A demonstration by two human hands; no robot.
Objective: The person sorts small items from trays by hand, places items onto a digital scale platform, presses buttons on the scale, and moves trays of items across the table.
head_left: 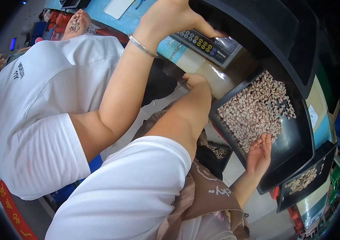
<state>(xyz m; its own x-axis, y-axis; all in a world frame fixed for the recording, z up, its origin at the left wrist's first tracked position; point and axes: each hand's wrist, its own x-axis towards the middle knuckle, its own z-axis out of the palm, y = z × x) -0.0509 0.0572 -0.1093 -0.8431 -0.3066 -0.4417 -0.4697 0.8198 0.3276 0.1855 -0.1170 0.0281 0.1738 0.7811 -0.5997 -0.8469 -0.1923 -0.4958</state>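
My left hand (196,81) is beside the near edge of the table, left of a black tray (294,150). Its fingers are curled in, and whatever they may hold is hidden. A heap of small pinkish-tan pieces (250,108), nut-like but of a kind I cannot make out, covers much of the tray's floor. My right hand (259,155) is palm up over the tray's near side, fingers loosely bent and apart. Its fingertips reach the border of the heap.
A co-worker's hand (174,20) with a bracelet reaches by a keypad scale (208,44) and a large black tray (254,20). Their other hand (76,25) holds similar pieces. Another black tray (286,200) holds paler pieces. A further container (222,152) sits below the table.
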